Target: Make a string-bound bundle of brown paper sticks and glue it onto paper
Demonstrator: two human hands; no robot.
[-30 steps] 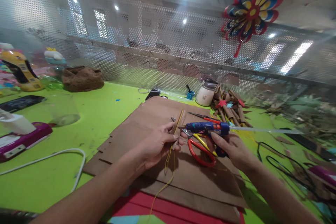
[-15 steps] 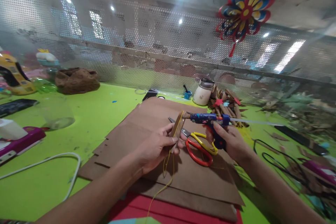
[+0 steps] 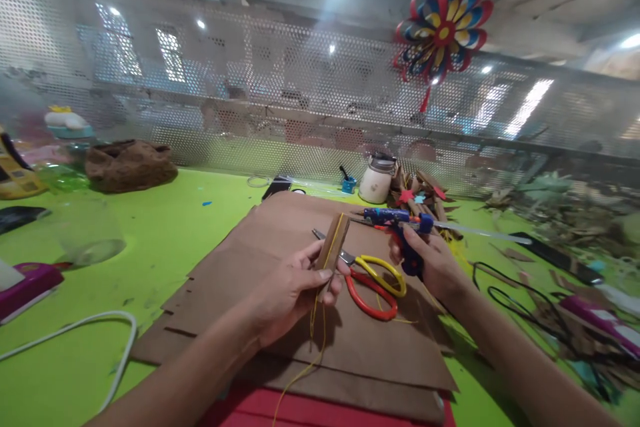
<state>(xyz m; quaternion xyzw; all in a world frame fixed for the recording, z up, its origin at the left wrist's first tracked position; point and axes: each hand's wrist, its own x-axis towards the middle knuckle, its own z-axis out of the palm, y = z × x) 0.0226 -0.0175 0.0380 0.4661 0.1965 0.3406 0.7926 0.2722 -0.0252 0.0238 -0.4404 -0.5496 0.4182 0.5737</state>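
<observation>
My left hand [image 3: 287,290] pinches a narrow brown cardboard strip [image 3: 333,241], held upright over the brown cardboard sheets [image 3: 280,340]. A yellow string [image 3: 320,320] runs along the strip's edge and hangs down past my hand. My right hand [image 3: 430,263] grips a blue glue gun [image 3: 397,219], its nozzle pointing left at the top of the strip, a clear glue stick sticking out behind. Red and yellow scissors [image 3: 373,283] lie on the cardboard between my hands.
The green table [image 3: 165,227] carries a white jar [image 3: 376,181], a pile of rolled paper pieces [image 3: 425,197], a brown pouch [image 3: 127,163], a white cable [image 3: 75,330] and black cords [image 3: 510,293]. A paper pinwheel [image 3: 443,27] hangs on the perforated metal screen behind.
My right hand lifted the glue gun up and leftward, bringing the nozzle to the top of the strip. My left hand kept holding the strip. The camera view swung slightly right.
</observation>
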